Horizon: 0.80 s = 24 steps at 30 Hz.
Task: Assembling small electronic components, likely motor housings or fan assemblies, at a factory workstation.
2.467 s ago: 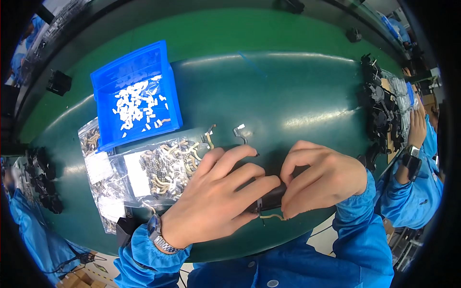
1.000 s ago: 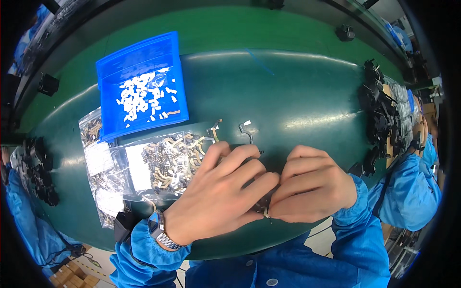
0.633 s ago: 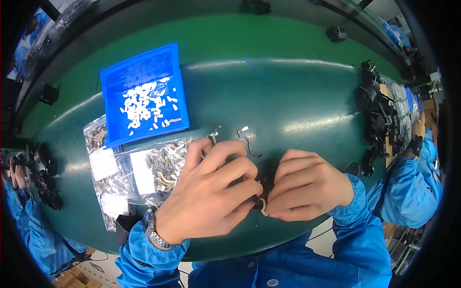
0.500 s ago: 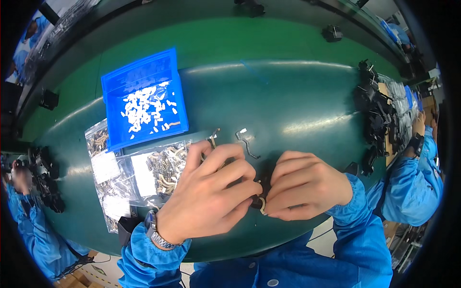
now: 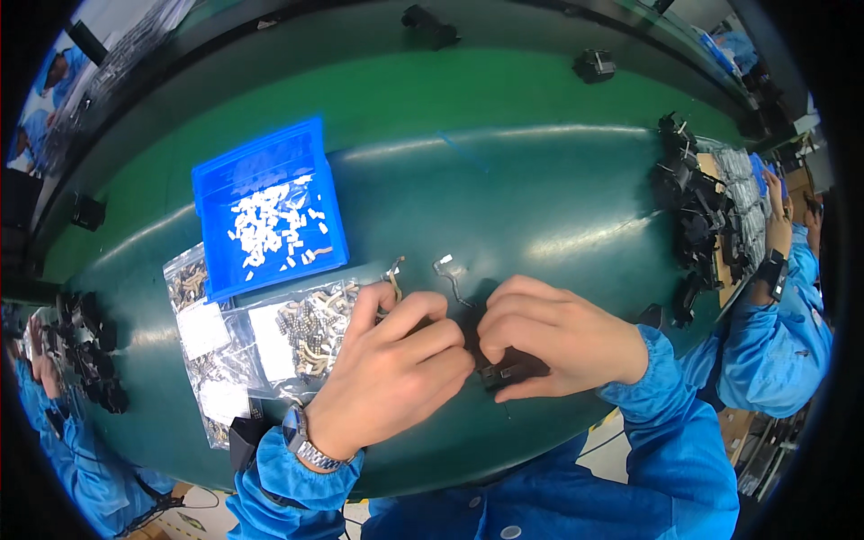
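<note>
Single head-worn fisheye view, looking steeply down onto the green bench (image 5: 504,135) from its near edge. Hands lie close beneath the lens at lower centre; bench edges bow toward the rim. Neighbouring workers appear at both side margins.

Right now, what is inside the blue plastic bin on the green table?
The blue plastic bin holds a loose scatter of small white parts, mostly in its middle. Its floor shows bare near the walls. Anything beneath the pile stays hidden.

hands (image 5: 468,355) pinching small black part (image 5: 506,371) | blue bin (image 5: 267,216) | green belt (image 5: 540,189)
</note>
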Available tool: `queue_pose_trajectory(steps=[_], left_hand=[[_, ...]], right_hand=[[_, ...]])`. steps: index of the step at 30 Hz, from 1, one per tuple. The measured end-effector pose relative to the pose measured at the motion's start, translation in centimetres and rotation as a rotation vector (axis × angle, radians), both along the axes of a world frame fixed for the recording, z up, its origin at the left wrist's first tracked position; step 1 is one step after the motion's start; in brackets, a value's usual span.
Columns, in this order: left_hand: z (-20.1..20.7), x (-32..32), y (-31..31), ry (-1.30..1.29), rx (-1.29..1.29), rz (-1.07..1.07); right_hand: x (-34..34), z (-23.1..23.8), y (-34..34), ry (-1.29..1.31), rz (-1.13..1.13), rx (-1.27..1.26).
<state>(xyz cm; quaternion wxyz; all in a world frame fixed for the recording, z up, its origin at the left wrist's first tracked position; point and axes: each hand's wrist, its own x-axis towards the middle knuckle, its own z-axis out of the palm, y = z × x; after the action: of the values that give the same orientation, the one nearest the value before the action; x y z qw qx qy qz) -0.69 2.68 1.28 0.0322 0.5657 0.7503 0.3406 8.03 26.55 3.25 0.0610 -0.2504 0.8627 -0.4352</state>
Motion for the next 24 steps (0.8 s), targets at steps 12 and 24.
queue_pose_trajectory(steps=[12,24], left_hand=[[-0.1,0.6,0.5,0.032,-0.009,0.019],[-0.7,1.1,-0.1,0.158,0.062,0.131]], right_hand=[[0.8,-1.0,0.5,-0.040,0.017,-0.096],[0.4,-2.1,-0.4,0.052,-0.092,-0.113]])
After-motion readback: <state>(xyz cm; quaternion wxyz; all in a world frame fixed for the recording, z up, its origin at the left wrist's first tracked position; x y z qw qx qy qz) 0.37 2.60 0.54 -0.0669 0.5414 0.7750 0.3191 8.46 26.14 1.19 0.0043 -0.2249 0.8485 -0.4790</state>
